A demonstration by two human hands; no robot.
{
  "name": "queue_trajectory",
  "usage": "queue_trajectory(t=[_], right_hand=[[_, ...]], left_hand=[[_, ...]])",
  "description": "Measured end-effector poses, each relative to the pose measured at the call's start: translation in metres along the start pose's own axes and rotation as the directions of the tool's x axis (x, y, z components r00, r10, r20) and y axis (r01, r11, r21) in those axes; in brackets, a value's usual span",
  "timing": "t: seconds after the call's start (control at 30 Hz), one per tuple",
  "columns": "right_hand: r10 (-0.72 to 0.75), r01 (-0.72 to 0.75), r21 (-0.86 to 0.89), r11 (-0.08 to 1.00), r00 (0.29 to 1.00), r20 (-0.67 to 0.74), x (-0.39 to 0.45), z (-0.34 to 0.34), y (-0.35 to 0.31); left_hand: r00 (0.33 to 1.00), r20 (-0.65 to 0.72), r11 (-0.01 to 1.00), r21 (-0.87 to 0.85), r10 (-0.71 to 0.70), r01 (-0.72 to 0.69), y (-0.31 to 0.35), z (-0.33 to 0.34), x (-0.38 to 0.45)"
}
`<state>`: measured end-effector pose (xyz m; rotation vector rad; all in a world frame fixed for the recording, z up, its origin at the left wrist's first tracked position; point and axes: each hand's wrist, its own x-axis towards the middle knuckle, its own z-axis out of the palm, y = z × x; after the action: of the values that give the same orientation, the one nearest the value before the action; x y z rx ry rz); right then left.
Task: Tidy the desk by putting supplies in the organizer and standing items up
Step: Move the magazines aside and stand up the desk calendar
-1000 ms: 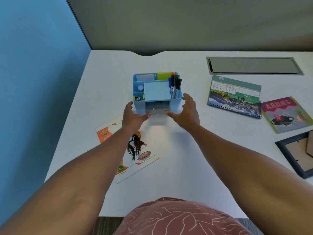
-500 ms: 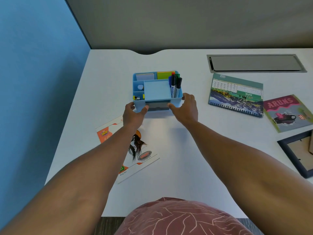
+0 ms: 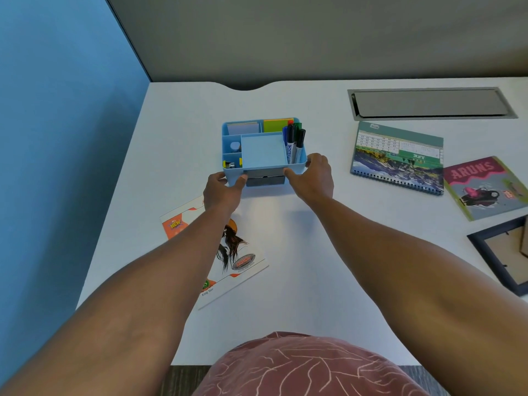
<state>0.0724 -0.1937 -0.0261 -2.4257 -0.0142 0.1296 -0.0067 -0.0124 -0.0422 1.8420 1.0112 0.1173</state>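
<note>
A light blue desk organizer (image 3: 226, 155) stands on the white desk (image 3: 314, 267). It holds several markers (image 3: 294, 144), a pale blue note pad (image 3: 263, 151), green notes (image 3: 275, 125) and small items in its left cells. A dark grey drawer (image 3: 265, 180) sits nearly flush in its front. My left hand (image 3: 221, 192) grips the front left corner, thumb beside the drawer. My right hand (image 3: 313, 178) grips the front right corner, its thumb on the front face next to the drawer.
A desk calendar (image 3: 400, 158), a pink booklet (image 3: 485, 187) and a dark picture frame (image 3: 497, 252) lie flat to the right. A printed leaflet (image 3: 237, 261) lies under my left forearm. A grey cable hatch (image 3: 428, 102) sits at the back right; a blue partition (image 3: 57, 138) borders the left.
The organizer's drawer, pulled out a second ago, has slid back in. Both hands moved forward with it and now clasp the front corners.
</note>
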Motion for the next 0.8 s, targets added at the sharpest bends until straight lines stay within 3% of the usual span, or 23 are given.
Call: queue_trajectory(t=[0.17,0.47,0.67,0.8], right_hand=[[0.015,-0.019,0.108,0.994,0.999,0.037,0.0,-0.001,0.002],[0.133,-0.167,0.327,0.93,0.984,0.122,-0.002,-0.006,-0.003],[0.243,-0.309,0.39,0.867,0.947,0.21,0.0,-0.008,-0.008],[0.306,-0.411,0.431,0.803,0.906,0.293,0.001,-0.013,-0.012]], left_hand=[[1.0,0.025,0.998,-0.06,-0.016,0.017,0.0,0.001,-0.001],[0.98,0.198,0.96,-0.269,-0.028,0.082,-0.002,0.005,-0.002],[0.976,0.189,0.911,-0.374,-0.109,0.174,0.012,0.006,-0.004],[0.976,0.156,0.922,-0.334,-0.151,0.196,0.016,0.007,-0.004]])
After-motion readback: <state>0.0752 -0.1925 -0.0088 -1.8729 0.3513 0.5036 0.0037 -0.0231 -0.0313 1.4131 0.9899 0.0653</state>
